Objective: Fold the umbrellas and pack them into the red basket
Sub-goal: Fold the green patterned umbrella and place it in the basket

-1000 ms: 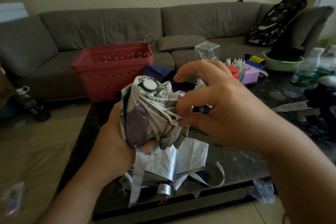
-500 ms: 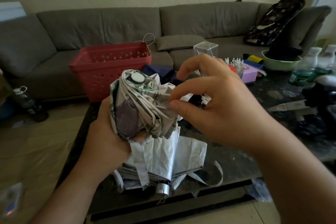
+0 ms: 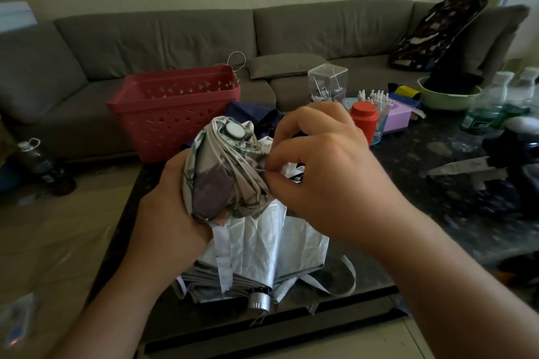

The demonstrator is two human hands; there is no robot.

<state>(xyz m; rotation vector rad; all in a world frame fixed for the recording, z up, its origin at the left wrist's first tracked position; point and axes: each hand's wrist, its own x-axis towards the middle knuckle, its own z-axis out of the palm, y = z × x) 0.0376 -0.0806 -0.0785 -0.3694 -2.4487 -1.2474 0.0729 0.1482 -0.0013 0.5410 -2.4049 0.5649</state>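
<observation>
Umbrella, patterned, sits bunched in the left hand's grip; the right hand pinches its folds. Beyond both stands the basket. No writing is readable.

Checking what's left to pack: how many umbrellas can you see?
3: a patterned umbrella held in both hands, a silver umbrella lying on the table beneath it, and a navy umbrella beside the red basket. More may be hidden.

You won't find any readable text here; the label on the green bottle is too blurred.
</observation>
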